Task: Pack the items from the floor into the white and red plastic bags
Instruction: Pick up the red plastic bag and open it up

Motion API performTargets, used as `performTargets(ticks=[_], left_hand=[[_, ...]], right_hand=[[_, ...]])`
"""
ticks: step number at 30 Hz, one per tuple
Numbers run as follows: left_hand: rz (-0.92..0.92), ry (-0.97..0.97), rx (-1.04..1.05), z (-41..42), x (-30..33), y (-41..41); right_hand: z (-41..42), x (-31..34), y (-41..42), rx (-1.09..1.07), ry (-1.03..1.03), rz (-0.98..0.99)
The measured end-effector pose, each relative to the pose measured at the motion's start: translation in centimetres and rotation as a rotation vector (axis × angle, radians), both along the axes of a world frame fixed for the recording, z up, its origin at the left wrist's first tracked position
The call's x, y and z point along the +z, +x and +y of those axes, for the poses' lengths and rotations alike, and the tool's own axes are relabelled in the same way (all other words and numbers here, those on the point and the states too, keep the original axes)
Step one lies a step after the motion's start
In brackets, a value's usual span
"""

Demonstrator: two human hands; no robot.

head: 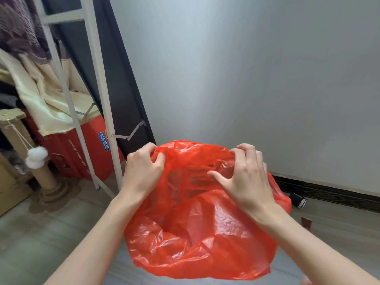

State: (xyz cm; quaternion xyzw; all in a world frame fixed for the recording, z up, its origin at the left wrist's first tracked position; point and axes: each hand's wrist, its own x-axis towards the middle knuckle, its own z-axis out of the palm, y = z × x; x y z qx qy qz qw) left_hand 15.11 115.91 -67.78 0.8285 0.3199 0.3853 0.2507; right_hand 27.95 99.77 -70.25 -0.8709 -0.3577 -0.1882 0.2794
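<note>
Head view. A crinkled, translucent red plastic bag (pixel 197 229) is hanging in mid-air above the grey tiled floor (pixel 37 239), held up at its top edge by both bare hands. The left hand (pixel 141 173) is gripping the bag's upper left rim, its fingers curled closed around a gathered fold of plastic. The right hand (pixel 248 177) is pinching the upper right rim, its fingertips bunched on the film and its thumb stretching inward across the bag's front. Between the two hands the mouth of the bag is lying crumpled; whether anything is inside cannot be told.

Beyond the bag a plain pale grey wall (pixel 246 68) is meeting the floor along a dark patterned skirting board (pixel 329 192). A small black cylindrical object (pixel 298 199) is lying on the floor just beside the skirting, at the bag's right, and a small dark red object (pixel 306 222) is standing nearer the floor's right edge. At the left a white metal frame (pixel 98 79) is leaning before a red printed carton (pixel 90 153) draped with cream fabric (pixel 41 95); a beige post with a white pompom on a cord (pixel 36 157) is standing at the far left.
</note>
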Motion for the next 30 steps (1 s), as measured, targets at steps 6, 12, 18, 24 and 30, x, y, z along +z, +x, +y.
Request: performTargets(ticks=[6,12,18,24,30], left_hand=[[0.024,-0.090,-0.087,-0.3,0.1,-0.4],[0.247,0.021,0.076,1.5,-1.2,-1.1],[0.357,0.261,0.145,1.4,-2.5,-0.2],[0.477,0.468,0.217,2.7,-3.0,0.6],[0.531,0.495,0.114,5.4,-5.7,2.3]], right_hand=[[-0.5,-0.6,2.5,0.027,-0.041,0.152],[-2.0,-0.7,5.9,-0.129,0.316,0.471],[-1.3,-2.2,6.0,-0.033,0.293,0.419],[-0.9,-4.5,6.1,0.220,0.085,0.398],[0.5,-8.2,8.9,0.277,-0.134,0.528]])
